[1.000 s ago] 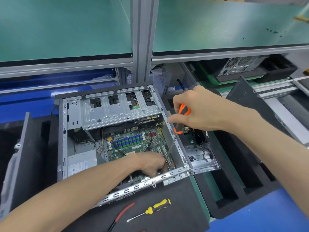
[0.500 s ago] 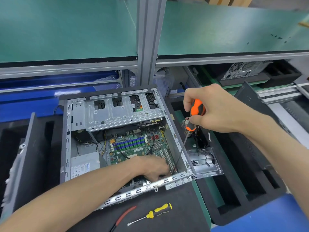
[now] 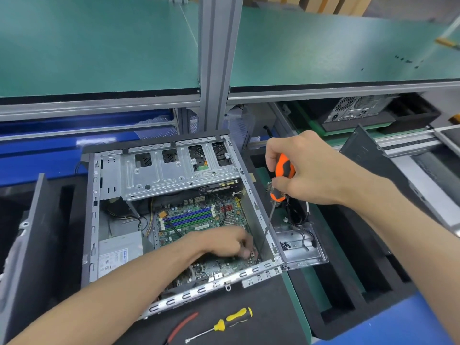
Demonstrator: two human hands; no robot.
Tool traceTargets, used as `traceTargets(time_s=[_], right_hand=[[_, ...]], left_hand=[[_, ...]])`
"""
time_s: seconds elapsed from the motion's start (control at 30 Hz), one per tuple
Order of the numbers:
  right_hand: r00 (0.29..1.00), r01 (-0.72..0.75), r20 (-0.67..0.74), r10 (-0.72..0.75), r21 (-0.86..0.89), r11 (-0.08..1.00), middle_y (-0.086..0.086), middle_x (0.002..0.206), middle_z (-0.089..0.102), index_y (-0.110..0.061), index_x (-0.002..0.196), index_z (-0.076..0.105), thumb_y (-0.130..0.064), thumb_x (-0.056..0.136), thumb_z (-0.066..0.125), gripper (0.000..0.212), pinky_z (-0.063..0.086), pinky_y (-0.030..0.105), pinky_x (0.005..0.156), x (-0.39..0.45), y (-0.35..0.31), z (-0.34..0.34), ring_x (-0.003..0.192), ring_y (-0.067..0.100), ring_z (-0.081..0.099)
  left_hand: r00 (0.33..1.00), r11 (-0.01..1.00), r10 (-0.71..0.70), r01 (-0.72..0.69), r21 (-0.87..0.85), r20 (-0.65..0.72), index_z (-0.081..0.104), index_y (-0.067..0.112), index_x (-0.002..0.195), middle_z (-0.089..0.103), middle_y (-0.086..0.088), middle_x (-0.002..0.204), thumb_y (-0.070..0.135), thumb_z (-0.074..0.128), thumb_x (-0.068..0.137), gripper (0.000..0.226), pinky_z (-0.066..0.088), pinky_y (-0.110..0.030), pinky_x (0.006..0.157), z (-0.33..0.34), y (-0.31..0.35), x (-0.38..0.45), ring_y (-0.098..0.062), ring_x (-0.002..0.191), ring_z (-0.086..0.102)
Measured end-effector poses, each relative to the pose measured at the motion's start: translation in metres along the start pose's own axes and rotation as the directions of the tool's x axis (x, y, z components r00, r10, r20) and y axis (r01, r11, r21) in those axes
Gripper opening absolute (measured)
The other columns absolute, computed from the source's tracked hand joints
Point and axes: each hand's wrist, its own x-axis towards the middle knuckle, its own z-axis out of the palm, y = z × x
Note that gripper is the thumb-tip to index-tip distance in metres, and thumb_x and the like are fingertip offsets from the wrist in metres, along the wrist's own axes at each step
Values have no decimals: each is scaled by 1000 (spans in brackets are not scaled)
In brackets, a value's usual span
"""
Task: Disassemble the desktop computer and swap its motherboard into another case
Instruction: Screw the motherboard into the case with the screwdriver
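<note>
The right hand [image 3: 307, 170] grips the orange-and-black handle of a screwdriver [image 3: 282, 176], fingers curled around it; the long shaft slopes down toward 7 o'clock into the open computer case [image 3: 93, 220], its tip at the near right corner of the motherboard [image 3: 199, 220]. The left hand [image 3: 224, 241] reaches into the case and rests on the motherboard just at 9 o'clock of the shaft tip, fingers bent downward; whether they pinch anything cannot be told. The case lies on its side on black foam, the motherboard flat on its floor with blue memory slots at centre. A silver drive cage [image 3: 174, 170] spans the case at 12 o'clock. A power supply [image 3: 120, 251] sits at 9 o'clock. A yellow screwdriver [image 3: 224, 322] lies outside the case at 6 o'clock.
</note>
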Motion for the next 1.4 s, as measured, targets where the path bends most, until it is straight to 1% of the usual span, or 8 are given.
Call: traceTargets(time_s=[0.1,0.17,0.23,0.3,0.43,0.7,1.0,1.4], right_hand=[[1000,-7,2,7,-23,1000,-8,56,57,-19,81,56,-7,75,71,20,27,14,51,1,-1,0,63,-9,48],[1000,-4,9,4,-37,999,-8,57,57,-20,81,56,-9,75,71,20,28,21,52,1,-3,1,59,-3,48],[1000,1,11,0,-52,999,-7,57,57,-20,82,56,-9,75,72,20,27,19,52,2,-4,2,57,-1,47],[1000,4,16,-3,-55,998,-7,56,56,-19,82,56,-9,75,72,20,26,18,51,4,-4,3,63,-5,50],[1000,1,6,-1,-35,999,-11,56,52,-20,81,54,-9,76,72,21,25,18,51,7,-2,4,66,-12,49],[1000,7,17,-7,-9,1000,-8,61,63,-19,83,54,-9,79,72,21,35,15,50,12,3,11,63,-5,55],[1000,-6,23,6,-7,1000,-8,63,62,-20,82,54,-10,80,73,21,39,17,51,19,7,14,63,-3,56],[999,23,34,-22,-35,999,-12,62,59,-20,82,55,-11,80,72,20,33,12,53,24,5,20,59,-1,53]], left_hand=[[1000,733,-27,11,-681,-14,50,12,87,30,6,55,14,45,97,11,23,-20,35,-15,-3,-7,-10,40,25],[999,496,5,-48,-867,-52,31,20,72,20,5,56,17,42,85,17,18,-16,34,-21,-3,-8,-10,42,15],[994,424,-25,-90,-901,-111,27,22,67,17,4,56,19,39,76,15,15,-15,37,-23,-1,-7,-10,43,12],[983,570,-66,-106,-815,-174,36,19,60,22,3,52,18,41,75,16,16,-19,38,-23,-2,-5,-12,41,15],[975,980,46,-85,-178,-215,69,29,85,58,5,61,17,65,85,13,31,-22,43,-8,-1,3,-8,44,39],[980,987,161,-157,42,-120,79,18,100,77,9,91,27,77,86,17,53,-24,83,7,4,15,2,79,66],[982,984,167,-161,74,-85,79,16,98,77,4,91,29,77,86,18,47,-16,72,5,-1,18,-5,77,65],[983,905,179,-146,400,-46,75,17,96,75,1,81,36,69,91,21,55,-32,68,18,-2,22,-19,74,68]])
